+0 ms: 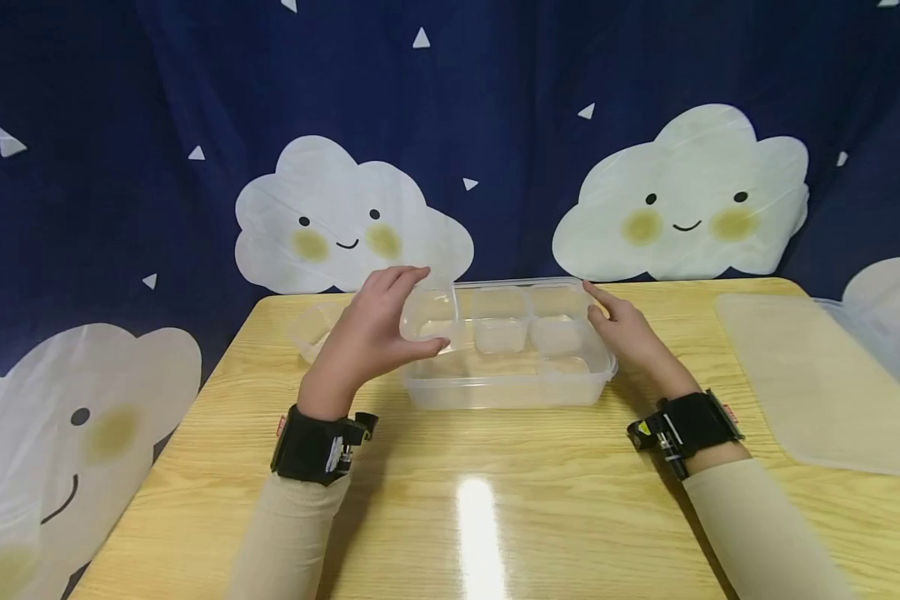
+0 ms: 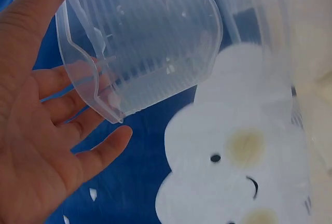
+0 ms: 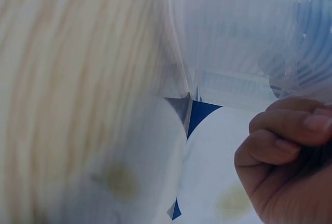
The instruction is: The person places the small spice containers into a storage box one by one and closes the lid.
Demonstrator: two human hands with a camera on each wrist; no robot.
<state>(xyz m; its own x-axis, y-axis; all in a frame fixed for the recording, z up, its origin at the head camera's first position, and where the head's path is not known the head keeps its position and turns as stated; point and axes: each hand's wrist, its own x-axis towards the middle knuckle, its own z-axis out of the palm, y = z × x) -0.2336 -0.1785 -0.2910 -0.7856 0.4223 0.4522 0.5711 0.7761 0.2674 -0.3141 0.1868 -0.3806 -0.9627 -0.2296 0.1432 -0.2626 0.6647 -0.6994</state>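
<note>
My left hand (image 1: 367, 329) holds a small clear plastic box (image 2: 150, 42) between the thumb and fingers. This ribbed box tilts over the left end of a large clear plastic container (image 1: 487, 393). Inside the large container sit several small clear boxes (image 1: 500, 333), side by side. At its right rim is my right hand (image 1: 624, 329), with index finger and thumb at the edge near the far corner. The right wrist view shows the other fingers (image 3: 275, 125) curled beside the container's wall; the thumb's contact is hidden there.
Another clear plastic piece (image 1: 311, 329) lies on the wooden table (image 1: 570, 500), partly behind my left hand. At the right, a large translucent flat lid (image 1: 817, 383) lies by another clear sheet-like piece (image 1: 881, 342). A dark blue cloud-patterned curtain (image 1: 510, 150) hangs behind the table.
</note>
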